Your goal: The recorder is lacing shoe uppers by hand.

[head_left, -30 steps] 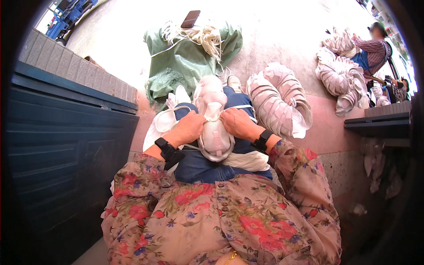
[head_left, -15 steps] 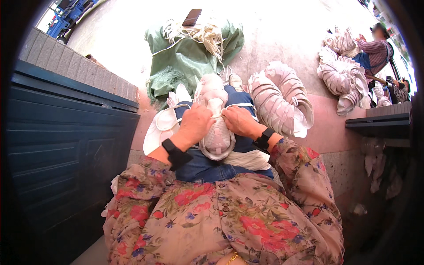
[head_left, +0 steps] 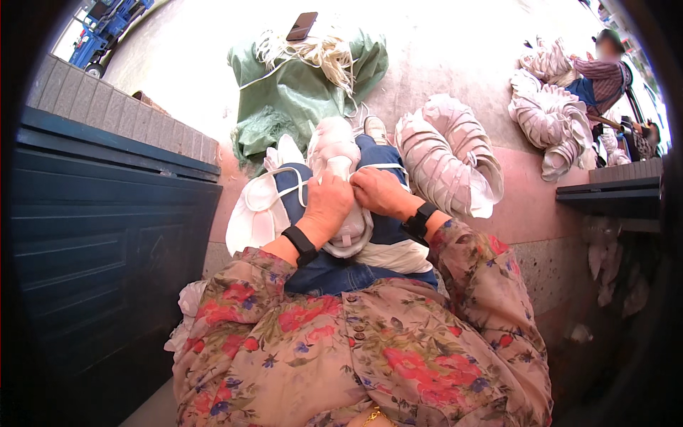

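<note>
A white shoe upper [head_left: 334, 142] lies lengthwise across my lap, between my jeans-clad legs. A white shoelace [head_left: 290, 170] is threaded through it, looping out on the left and running over my right leg on the other side. My left hand [head_left: 330, 203] is closed in a pinch over the middle of the upper, at the lace. Pressed close beside it, my right hand [head_left: 382, 192] is also closed on the lace. The fingertips partly hide the lacing. Next to my left leg rests another white upper [head_left: 250, 219].
Ahead, a green sack [head_left: 281, 107] carries a bunch of cream laces [head_left: 331, 62] and a phone [head_left: 302, 26]. Stacked uppers [head_left: 449, 160] curve on the floor at right. A dark blue panel [head_left: 114, 249] flanks my left. Far right, a person [head_left: 601, 78] sits by more stacked uppers [head_left: 548, 121].
My hands have come together over the upper; the left moved right and the lace loop on the left now stands out wider. The view has shifted slightly.
</note>
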